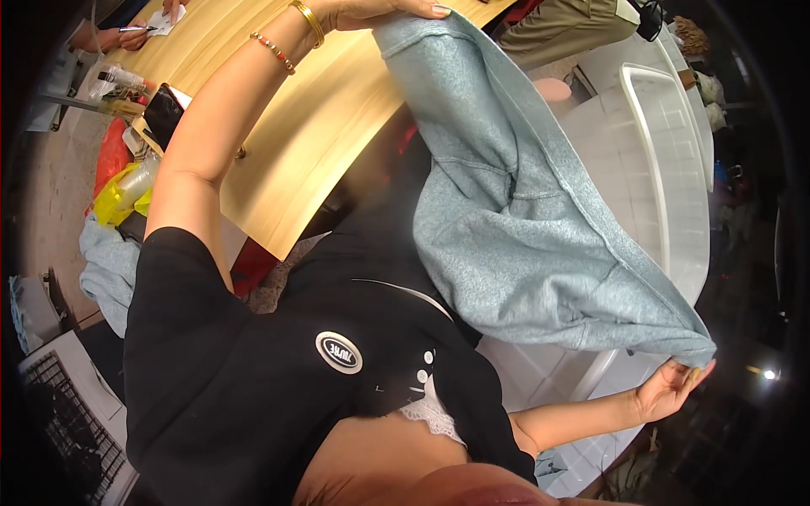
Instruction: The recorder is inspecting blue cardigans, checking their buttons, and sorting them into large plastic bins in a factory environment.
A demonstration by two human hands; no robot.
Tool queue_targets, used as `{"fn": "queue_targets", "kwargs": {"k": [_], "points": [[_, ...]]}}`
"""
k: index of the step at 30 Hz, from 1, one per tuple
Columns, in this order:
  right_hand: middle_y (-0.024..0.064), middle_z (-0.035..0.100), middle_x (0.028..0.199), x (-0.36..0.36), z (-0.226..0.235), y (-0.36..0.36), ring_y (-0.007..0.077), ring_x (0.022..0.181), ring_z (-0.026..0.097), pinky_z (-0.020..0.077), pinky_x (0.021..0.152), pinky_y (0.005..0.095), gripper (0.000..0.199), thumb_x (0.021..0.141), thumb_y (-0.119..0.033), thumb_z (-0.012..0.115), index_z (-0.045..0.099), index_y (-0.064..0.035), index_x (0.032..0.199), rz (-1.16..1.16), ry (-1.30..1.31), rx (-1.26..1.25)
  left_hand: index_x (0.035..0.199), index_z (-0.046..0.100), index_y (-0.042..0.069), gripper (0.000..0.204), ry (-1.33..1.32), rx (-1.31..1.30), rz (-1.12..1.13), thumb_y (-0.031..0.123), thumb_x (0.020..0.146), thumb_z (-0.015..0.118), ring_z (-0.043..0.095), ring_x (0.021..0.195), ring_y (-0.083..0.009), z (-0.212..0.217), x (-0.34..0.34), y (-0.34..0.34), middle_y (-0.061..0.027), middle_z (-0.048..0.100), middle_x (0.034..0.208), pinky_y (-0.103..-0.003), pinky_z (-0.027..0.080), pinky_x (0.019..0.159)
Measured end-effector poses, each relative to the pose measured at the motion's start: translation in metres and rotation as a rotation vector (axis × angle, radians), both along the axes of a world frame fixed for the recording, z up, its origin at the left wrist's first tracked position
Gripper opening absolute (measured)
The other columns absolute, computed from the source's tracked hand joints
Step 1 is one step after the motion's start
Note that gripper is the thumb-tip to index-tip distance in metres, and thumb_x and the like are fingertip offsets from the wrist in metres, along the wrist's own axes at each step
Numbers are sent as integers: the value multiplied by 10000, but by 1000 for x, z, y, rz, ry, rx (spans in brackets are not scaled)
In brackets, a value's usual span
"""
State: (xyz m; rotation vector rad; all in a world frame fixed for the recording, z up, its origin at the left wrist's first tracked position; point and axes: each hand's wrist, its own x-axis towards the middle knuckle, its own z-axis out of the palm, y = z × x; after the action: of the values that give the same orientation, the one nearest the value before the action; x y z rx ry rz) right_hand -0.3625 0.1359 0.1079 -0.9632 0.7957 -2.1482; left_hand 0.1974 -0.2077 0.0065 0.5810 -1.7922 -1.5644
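A grey-blue heathered knit garment [515, 202] hangs stretched between my two hands, its long hemmed edge running diagonally down to the right. Stitched seams cross it, and its middle sags in loose folds; whether it is a top or trousers I cannot make out. At the upper edge, my left hand [388, 8] pinches one end of the garment, partly cut off by the frame. Lower right, my right hand [673, 392] grips the opposite corner between thumb and fingers. A gold bangle and a beaded bracelet circle my left wrist.
A light wooden table [312, 143] stretches ahead on the left, where another person's hands [114, 38] hold a pen and paper. A white plastic bin [666, 143] stands at the right. Beside the table lie a yellow bag [114, 202] and more grey-blue cloth [110, 266].
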Motion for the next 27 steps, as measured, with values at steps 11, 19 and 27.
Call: {"fn": "queue_targets", "kwargs": {"k": [11, 19, 27], "points": [[297, 472, 1323, 124, 87, -58, 379, 1199, 512, 362, 1083, 494, 465, 895, -57, 536, 432, 75, 1329, -575, 884, -131, 1085, 647, -5, 221, 98, 547, -165, 98, 890, 658, 612, 858, -76, -4, -29, 7, -32, 666, 985, -186, 491, 762], [82, 517, 1255, 198, -25, -148, 153, 1185, 455, 376, 966, 281, 472, 819, 35, 580, 496, -14, 1281, 293, 1207, 739, 1151, 648, 7, 428, -271, -366, -230, 155, 754, 709, 637, 958, -245, 18, -178, 26, -142, 683, 1009, -358, 500, 835], [97, 544, 1265, 221, -111, -145, 193, 1116, 525, 425, 955, 306, 607, 805, -60, 727, 450, -41, 1344, 120, 1077, 718, 998, 682, 11, 326, -350, -557, 70, 197, 730, 697, 649, 896, -275, -24, -165, 44, -146, 673, 969, -359, 500, 787]]}}
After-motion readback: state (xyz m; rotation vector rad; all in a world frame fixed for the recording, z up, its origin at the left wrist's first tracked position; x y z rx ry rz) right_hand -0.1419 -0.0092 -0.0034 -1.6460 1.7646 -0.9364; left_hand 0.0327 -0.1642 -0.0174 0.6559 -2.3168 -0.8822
